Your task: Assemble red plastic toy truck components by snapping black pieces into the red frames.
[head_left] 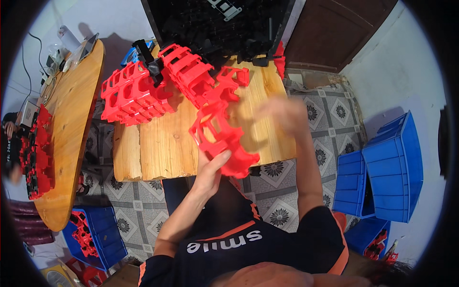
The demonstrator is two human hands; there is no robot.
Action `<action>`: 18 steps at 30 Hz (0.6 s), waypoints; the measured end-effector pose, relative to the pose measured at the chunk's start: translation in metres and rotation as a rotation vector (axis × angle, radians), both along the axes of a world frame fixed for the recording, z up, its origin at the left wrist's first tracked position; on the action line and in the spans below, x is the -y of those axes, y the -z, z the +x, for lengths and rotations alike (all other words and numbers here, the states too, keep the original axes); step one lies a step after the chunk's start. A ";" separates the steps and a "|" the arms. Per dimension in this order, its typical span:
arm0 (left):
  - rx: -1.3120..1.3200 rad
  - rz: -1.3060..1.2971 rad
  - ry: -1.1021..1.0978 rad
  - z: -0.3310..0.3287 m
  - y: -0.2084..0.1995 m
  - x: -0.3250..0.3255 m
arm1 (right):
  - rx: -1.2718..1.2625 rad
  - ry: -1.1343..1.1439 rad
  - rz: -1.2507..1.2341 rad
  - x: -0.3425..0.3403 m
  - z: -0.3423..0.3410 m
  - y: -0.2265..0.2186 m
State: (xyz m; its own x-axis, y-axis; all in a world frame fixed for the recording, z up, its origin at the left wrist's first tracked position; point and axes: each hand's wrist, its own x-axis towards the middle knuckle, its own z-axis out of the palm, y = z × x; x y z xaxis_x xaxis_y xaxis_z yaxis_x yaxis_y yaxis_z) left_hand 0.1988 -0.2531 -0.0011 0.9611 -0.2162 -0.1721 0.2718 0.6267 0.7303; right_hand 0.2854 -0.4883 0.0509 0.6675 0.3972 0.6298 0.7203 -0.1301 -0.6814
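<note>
My left hand (212, 173) is closed around the lower end of a red plastic frame (221, 136) with rounded cut-outs, held tilted above the near edge of the wooden table (162, 153). Over the table's right side hovers my right hand (283, 114), smeared by motion, so its fingers do not show clearly. Just beyond the held piece lies another red frame (233, 79). Farther back are a row of red frames (189, 71) and, to the left, a block of several red frames (135, 93). A black plastic part (152, 64) rests between these two groups.
A large dark tray (155, 19) with black parts stands at the table's far side. At left, a long wooden table (71, 124) bears red and black pieces, with another person (13, 143) beside it. Blue crates (394, 167) stand at right; a blue bin (107, 234) sits lower left.
</note>
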 end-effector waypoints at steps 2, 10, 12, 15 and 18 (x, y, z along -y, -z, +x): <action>-0.022 -0.017 0.010 -0.017 0.012 -0.013 | 0.081 0.488 -0.076 0.002 0.093 -0.005; 0.036 -0.168 -0.186 -0.073 0.038 -0.057 | 0.442 0.693 -1.127 0.032 0.251 0.041; 0.050 -0.237 -0.199 -0.085 0.043 -0.076 | 0.614 0.783 -0.797 0.024 0.202 0.012; -0.004 -0.063 -0.300 -0.092 0.038 -0.095 | 0.223 0.950 0.027 0.007 0.095 -0.004; 0.000 -0.085 -0.328 -0.091 0.041 -0.111 | -0.392 0.587 0.564 -0.002 0.003 0.017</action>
State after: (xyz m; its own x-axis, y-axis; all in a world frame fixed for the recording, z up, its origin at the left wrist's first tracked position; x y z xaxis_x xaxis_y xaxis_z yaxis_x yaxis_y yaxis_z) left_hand 0.1079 -0.1419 -0.0417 0.9817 0.0914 -0.1669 0.0454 0.7391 0.6720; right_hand 0.2883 -0.4868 0.0343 0.8732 -0.3743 0.3122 0.3459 0.0245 -0.9380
